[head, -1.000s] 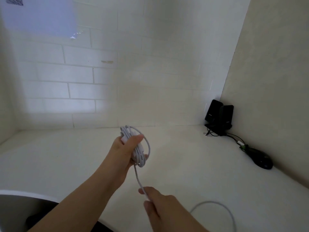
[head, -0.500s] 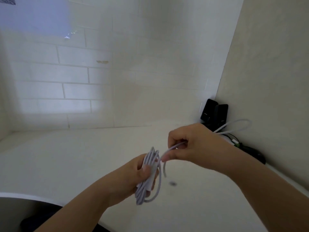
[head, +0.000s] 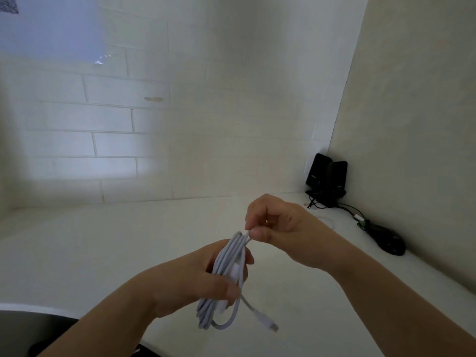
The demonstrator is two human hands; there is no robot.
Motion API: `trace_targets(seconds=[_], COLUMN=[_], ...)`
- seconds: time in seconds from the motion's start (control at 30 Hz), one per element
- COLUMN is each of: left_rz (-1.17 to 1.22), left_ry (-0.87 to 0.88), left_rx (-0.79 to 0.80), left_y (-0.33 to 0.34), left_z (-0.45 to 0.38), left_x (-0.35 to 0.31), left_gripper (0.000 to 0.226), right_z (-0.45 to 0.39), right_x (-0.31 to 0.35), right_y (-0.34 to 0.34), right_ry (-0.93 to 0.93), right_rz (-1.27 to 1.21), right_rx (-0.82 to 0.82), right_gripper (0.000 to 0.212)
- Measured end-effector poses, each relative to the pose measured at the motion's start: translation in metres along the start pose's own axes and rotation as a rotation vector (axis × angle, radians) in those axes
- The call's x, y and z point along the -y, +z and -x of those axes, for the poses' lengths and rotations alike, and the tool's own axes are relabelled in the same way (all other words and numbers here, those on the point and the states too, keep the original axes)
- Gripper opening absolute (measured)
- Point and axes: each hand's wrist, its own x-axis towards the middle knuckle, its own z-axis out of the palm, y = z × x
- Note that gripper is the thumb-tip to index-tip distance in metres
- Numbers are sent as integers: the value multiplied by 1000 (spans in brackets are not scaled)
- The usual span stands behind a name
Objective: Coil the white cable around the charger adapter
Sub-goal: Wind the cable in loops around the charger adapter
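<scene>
My left hand (head: 206, 276) grips the white charger adapter (head: 235, 270), which is mostly hidden under several loops of the white cable (head: 224, 256) wound lengthwise around it. The loops bulge out below my fingers. The cable's free end with its plug (head: 270, 324) dangles under the bundle. My right hand (head: 278, 222) is just above and to the right, pinching the cable at the top of the coil between thumb and forefinger. Both hands hover above the white counter (head: 103, 240).
Two small black speakers (head: 327, 176) stand in the far right corner with tangled black wires. A black mouse (head: 389, 240) lies along the right wall. White tiled wall behind; the counter's front edge curves at lower left.
My right hand came up from below and now pinches the cable at the coil's top. The long slack loop is gone; only the short plug end hangs free.
</scene>
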Motion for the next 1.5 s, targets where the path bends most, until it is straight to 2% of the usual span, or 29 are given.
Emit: trace_targets(seconds=[0.1,0.2,0.3,0.37,0.53,0.77,0.87,0.93,1.0,1.1,1.17,1.23,1.33,1.4,1.5], left_rz=[-1,-1,31,44,222,224,423,647,817,907,882,838,768,754,760], left_ry=[-6,-25,-24,-9,-31,-84,-45,-21,60,129,80,-25,-162,-189,-160], left_rx=[-31,-63,-96,-105,-150,-176,-162,-119,3,101,25,-120,-277,-364,-435], left_y=[1,-1,-3,-3,-2,-10,-14,-17,-18,-21,-26,-33,-34,-30,-22], left_z=[2,2,-1,-1,-2,-5,-5,-5,-4,-5,-3,2,5,3,-5], left_x=[-4,-1,4,4,5,7,11,15,15,15,14,14,14,17,17], left_gripper=[27,36,46,45,42,51,55,71,68,59,63,63,45,32,24], right_z=[2,3,5,9,17,17,13,11,6,-1,-4,-3,-2,-3,-1], right_x=[-6,-5,-9,-11,-9,-5,-16,-23,-27,-35,-39,-40,-39,-36,-31], right_y=[8,18,35,45,59,55,59,62,70,80,75,64,54,56,62], right_ry=[-42,-69,-50,-18,3,98,129,150,109,41,118,203,176,144,147], right_rz=[-128,-232,-216,-178,-5,-35,-138,-194,-85,218,247,243,346,395,394], right_rx=[-94,-182,-312,-366,-313,-242,-206,-107,-31,-65,-72,-81,-157,-173,-143], right_gripper=[5,8,11,16,42,51,52,55,49,24,26,23,15,11,9])
